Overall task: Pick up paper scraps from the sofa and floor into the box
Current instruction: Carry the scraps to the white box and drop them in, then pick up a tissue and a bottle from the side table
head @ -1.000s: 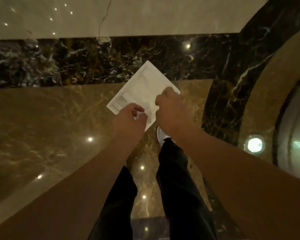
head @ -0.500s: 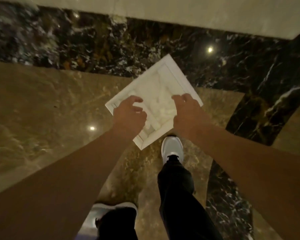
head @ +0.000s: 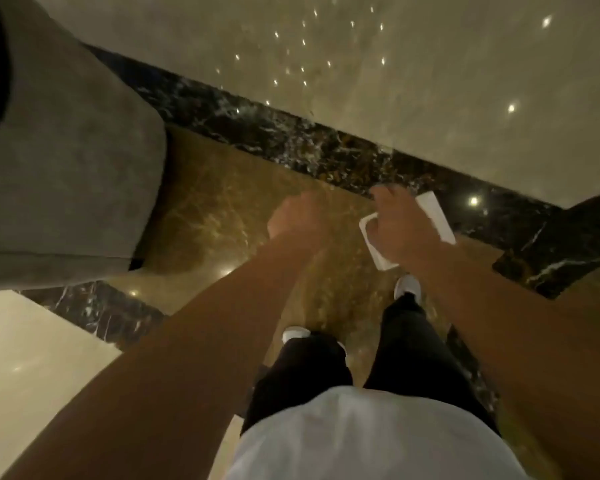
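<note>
I stand on a polished marble floor and look straight down. My right hand grips the small white box from above and covers most of it; only its rim shows on both sides of the hand. My left hand is out in front to the left of the box, fingers curled into a loose fist, apart from the box; I see nothing in it. The box's inside is hidden. No loose paper scraps show on the floor or on the sofa part in view.
A grey upholstered sofa fills the upper left, its corner close to my left hand. A dark veined marble band crosses the floor diagonally. My legs in black trousers and white shoes stand below the hands.
My left hand has let go of the box, which only my right hand now holds. The view has swung left, bringing the grey sofa into sight.
</note>
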